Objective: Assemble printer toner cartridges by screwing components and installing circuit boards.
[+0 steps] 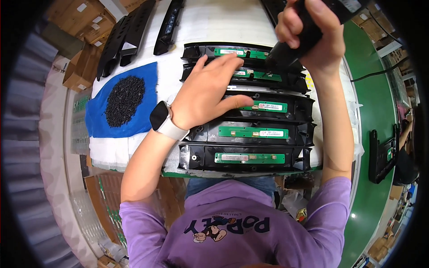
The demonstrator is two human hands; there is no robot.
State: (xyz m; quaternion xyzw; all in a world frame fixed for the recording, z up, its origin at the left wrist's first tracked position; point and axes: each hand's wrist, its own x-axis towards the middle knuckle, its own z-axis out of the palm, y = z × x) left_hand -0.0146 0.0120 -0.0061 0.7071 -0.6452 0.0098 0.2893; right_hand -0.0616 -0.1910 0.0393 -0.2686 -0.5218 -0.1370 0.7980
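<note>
Several long black plastic housings lie in a row across the table, each with a narrow green circuit board inside, the closest to me being one housing (187,157) with its board (280,157). My left hand (208,91) is spread over the upper housings, palm down, thumb reaching to the middle circuit board (281,107). In my right hand (327,42) is a black electric screwdriver (286,56), tilted down and left. Its tip is at the right part of the second board (273,77) from the far end; whether it touches a screw I cannot tell.
Left of the housings, a heap of small black screws (125,100) sits on a blue cloth (151,78). More black housings (134,33) lie at the far left. A dark cable (375,75) runs off right, over a green surface (357,196). Cardboard boxes (80,18) stand beyond the table.
</note>
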